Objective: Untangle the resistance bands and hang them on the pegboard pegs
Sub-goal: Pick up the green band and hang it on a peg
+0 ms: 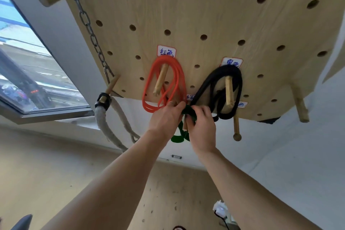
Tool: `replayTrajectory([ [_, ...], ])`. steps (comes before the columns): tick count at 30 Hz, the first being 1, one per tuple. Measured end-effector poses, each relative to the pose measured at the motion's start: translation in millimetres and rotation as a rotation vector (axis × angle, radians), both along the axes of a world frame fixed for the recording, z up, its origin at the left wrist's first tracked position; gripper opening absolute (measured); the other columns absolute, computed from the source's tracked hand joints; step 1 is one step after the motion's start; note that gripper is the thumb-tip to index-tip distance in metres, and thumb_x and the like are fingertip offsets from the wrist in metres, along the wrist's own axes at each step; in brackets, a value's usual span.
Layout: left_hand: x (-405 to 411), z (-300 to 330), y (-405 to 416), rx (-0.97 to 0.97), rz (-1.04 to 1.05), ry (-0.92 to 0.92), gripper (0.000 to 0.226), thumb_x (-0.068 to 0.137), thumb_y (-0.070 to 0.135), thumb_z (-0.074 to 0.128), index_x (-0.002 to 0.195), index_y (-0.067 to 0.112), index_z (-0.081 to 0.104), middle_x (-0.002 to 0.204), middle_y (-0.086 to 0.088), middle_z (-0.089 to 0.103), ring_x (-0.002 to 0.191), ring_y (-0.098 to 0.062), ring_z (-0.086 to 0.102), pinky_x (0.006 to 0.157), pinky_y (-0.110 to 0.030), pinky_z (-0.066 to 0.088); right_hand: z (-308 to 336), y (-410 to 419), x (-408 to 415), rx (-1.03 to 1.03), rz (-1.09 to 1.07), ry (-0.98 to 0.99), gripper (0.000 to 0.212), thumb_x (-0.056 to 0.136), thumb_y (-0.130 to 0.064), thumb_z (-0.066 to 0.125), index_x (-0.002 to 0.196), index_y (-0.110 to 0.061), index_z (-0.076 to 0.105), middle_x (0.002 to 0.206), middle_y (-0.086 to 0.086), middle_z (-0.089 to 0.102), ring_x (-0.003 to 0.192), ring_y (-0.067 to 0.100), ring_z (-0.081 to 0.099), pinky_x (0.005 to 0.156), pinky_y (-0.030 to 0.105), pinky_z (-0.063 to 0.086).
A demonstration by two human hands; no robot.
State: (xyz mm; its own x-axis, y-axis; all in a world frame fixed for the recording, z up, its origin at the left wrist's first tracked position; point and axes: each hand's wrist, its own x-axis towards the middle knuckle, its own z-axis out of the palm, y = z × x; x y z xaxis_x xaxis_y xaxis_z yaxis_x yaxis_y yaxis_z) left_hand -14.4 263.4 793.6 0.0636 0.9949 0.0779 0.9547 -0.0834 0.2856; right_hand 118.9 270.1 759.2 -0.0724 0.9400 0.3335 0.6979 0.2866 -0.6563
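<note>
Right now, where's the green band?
Head view, centre: the green band is gripped by both hands, left hand and right hand, below the orange band and black band.

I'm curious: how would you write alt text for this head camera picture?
Both hands, left hand and right hand, grip a green band at a peg low on a wooden pegboard. An orange band and a black band hang on pegs above.
</note>
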Motion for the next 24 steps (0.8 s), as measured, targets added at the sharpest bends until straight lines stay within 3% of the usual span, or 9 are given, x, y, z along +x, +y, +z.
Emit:
replayTrajectory([
  [6, -4.3, -2.4, 3.8, 0.018, -0.032, -0.004, 0.019, 0.105, 0.028, 0.048, 0.121, 0.020, 0.053, 0.109, -0.008, 0.062, 0.084, -0.034, 0.065, 0.064, -0.044, 0.056, -11.4, 4.9, 10.0, 0.053, 0.055, 0.071, 0.023, 0.096, -0.010, 0.066, 0.119, -0.008, 0.070, 0.119, 0.003, 0.064, 0.099, 0.024, 0.068, 0.088, 0.043, 0.058],
  [16, -6.8, -3.5, 8.5, 0.004, -0.057, -0.090, 0.019, 0.101, 0.024, 0.055, 0.118, 0.016, 0.055, 0.107, -0.011, 0.062, 0.085, -0.035, 0.064, 0.067, -0.048, 0.058, -8.2, 9.8, 11.9, 0.057, 0.086, 0.060, 0.018, 0.094, -0.008, 0.068, 0.111, -0.004, 0.069, 0.114, 0.005, 0.065, 0.093, 0.024, 0.068, 0.082, 0.036, 0.059],
  [22, 1.0, -0.3, 5.9, -0.003, 0.008, -0.092, 0.019, 0.104, 0.022, 0.052, 0.121, 0.015, 0.055, 0.108, -0.013, 0.061, 0.087, -0.036, 0.063, 0.070, -0.047, 0.057, -5.7, 12.0, 15.3, 0.010, 0.100, 0.017, 0.021, 0.094, -0.007, 0.067, 0.115, -0.006, 0.070, 0.119, 0.005, 0.065, 0.097, 0.024, 0.069, 0.084, 0.040, 0.060],
  [24, 1.3, 3.4, 4.3, -0.003, 0.013, -0.098, 0.019, 0.102, 0.020, 0.054, 0.121, 0.015, 0.055, 0.110, -0.012, 0.062, 0.089, -0.036, 0.063, 0.070, -0.047, 0.057, -2.1, 10.1, 14.4, -0.008, 0.071, 0.013, 0.024, 0.093, -0.007, 0.067, 0.118, -0.007, 0.069, 0.122, 0.005, 0.063, 0.097, 0.024, 0.069, 0.082, 0.035, 0.059],
])
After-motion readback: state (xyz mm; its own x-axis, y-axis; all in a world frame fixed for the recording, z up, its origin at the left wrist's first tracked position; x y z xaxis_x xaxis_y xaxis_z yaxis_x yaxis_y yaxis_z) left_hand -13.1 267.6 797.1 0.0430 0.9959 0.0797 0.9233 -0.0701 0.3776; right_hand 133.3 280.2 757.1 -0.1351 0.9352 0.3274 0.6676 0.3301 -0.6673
